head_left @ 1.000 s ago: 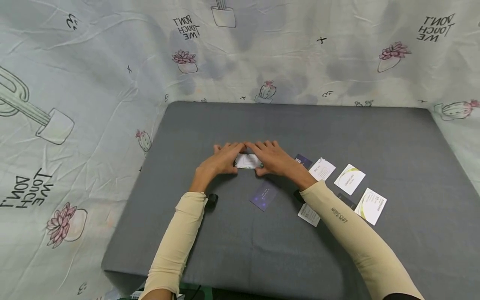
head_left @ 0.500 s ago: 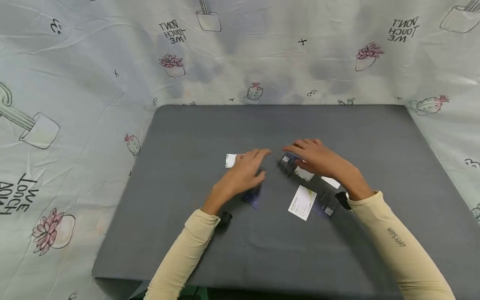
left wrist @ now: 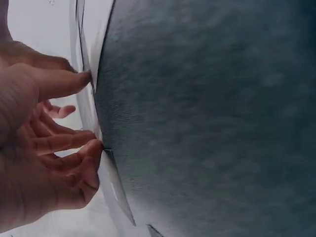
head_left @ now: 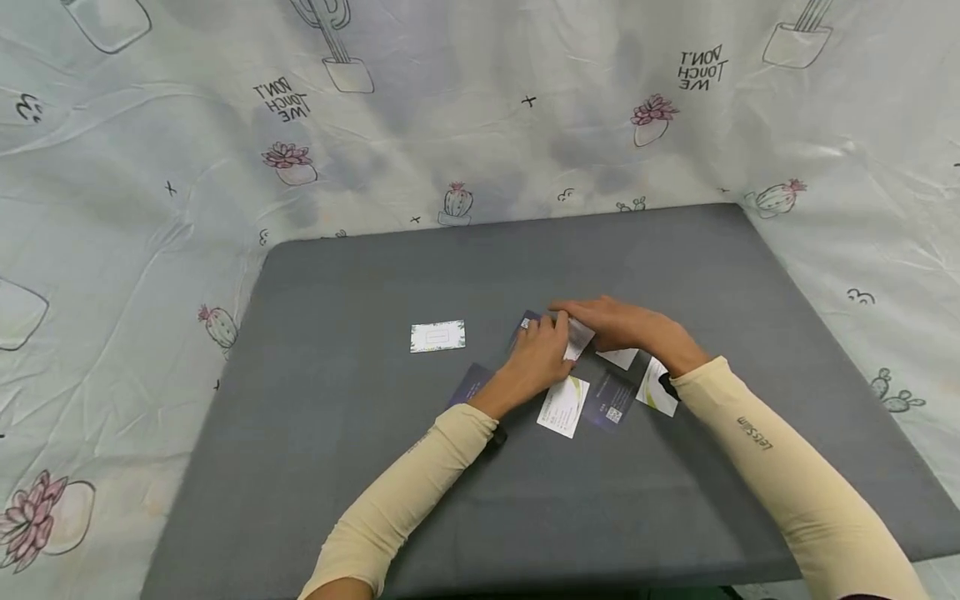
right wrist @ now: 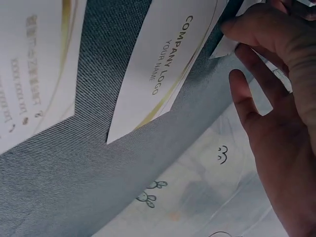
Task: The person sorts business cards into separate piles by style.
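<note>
Between both hands is a pale business card (head_left: 578,338) on the grey table. My left hand (head_left: 534,357) holds it at its left side; in the left wrist view the thumb (left wrist: 64,83) and fingers touch the card edge. My right hand (head_left: 626,325) reaches over its far right side, thumb and fingers at the card's edge in the right wrist view. A dark purple card (head_left: 526,323) is partly hidden beside the left fingers. A white card with a yellow curve (head_left: 564,408) and a purple card with a QR code (head_left: 611,402) lie nearer.
Alone on the left lies a white card with a leafy border (head_left: 437,337). A purple card (head_left: 470,385) is half covered by the left wrist. Right of the group are a white card (head_left: 619,357) and another yellow-curved card (head_left: 654,388). A printed curtain (head_left: 480,125) hangs behind the table (head_left: 337,467).
Both hands have left the leafy-bordered card, which stays lying on the table. They have moved right to a pale card in the group. The head view has turned right.
</note>
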`<state>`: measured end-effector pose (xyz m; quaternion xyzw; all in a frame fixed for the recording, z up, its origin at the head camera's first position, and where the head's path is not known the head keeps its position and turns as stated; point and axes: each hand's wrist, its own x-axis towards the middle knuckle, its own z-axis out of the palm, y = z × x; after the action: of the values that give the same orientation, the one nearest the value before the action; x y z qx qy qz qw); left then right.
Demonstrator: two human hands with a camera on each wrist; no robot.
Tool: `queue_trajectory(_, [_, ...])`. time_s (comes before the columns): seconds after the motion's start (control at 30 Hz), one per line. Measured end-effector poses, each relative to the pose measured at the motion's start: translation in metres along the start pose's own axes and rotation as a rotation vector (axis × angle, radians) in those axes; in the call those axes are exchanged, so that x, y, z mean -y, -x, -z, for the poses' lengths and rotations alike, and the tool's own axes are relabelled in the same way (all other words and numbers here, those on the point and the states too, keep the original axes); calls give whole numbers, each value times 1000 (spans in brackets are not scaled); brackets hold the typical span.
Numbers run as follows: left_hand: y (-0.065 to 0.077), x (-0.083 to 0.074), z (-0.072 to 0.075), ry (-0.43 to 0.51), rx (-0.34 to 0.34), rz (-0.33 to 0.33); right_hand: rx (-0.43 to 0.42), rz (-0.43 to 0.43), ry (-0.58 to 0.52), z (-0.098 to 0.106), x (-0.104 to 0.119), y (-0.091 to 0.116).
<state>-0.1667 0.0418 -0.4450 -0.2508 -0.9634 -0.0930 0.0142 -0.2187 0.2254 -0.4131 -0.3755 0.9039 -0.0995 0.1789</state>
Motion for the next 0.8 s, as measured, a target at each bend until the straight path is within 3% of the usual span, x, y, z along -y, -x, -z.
queue_trajectory(0.17, [-9, 2, 7, 123, 78, 52, -8, 4, 30, 7, -2, -3])
queue_trajectory(0.3, [-12, 4, 5, 202, 153, 83, -17, 31, 45, 5, -5, -8])
queue_trajectory(0.47, [-11, 12, 3, 153, 196, 21, -59, 75, 17, -3, -8, -11])
queue_trajectory(0.63, [0, 33, 21, 12, 142, -117, -140, 87, -13, 3, 7, -7])
queue_trajectory(0.8, [32, 81, 47, 51, 44, -165, -227, 111, -33, 11, 45, -31])
